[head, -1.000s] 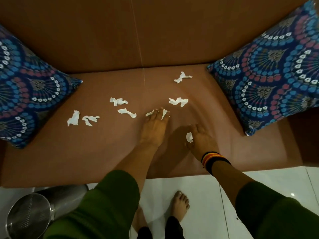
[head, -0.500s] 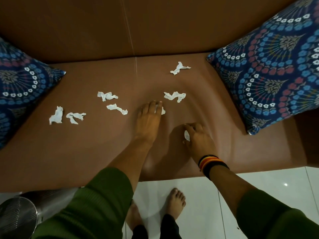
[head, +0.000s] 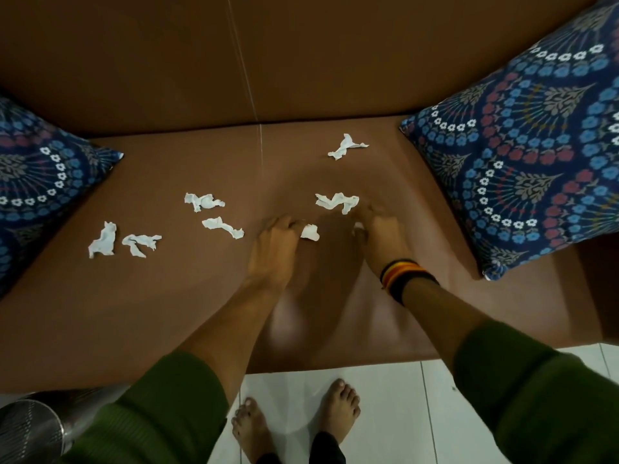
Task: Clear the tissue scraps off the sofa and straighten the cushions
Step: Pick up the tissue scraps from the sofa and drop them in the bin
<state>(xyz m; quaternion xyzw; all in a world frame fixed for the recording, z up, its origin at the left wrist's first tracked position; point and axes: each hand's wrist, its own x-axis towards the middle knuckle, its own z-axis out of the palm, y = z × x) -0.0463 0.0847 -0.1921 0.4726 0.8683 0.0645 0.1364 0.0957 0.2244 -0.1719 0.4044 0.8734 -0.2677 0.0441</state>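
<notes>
Several white tissue scraps lie on the brown sofa seat (head: 167,306). My left hand (head: 273,249) rests on the seat with its fingers curled around a small tissue scrap (head: 310,232). My right hand (head: 380,237) holds another small tissue scrap (head: 359,226) and reaches toward a larger loose scrap (head: 338,201). A further scrap (head: 346,147) lies near the backrest. Two scraps (head: 204,201) (head: 223,227) sit left of centre and two more (head: 102,240) (head: 142,243) farther left. Blue patterned cushions lean at the left (head: 43,182) and right (head: 529,162) ends.
A shiny metal bin (head: 31,430) stands on the white tiled floor (head: 402,413) at the lower left, beside the sofa's front edge. My bare feet (head: 294,420) stand on the tiles in front of the seat. The sofa backrest (head: 301,55) fills the top.
My left fingers have curled shut over the scrap they were lying flat on. My right hand has moved forward and up the seat toward the larger scrap, still holding its piece.
</notes>
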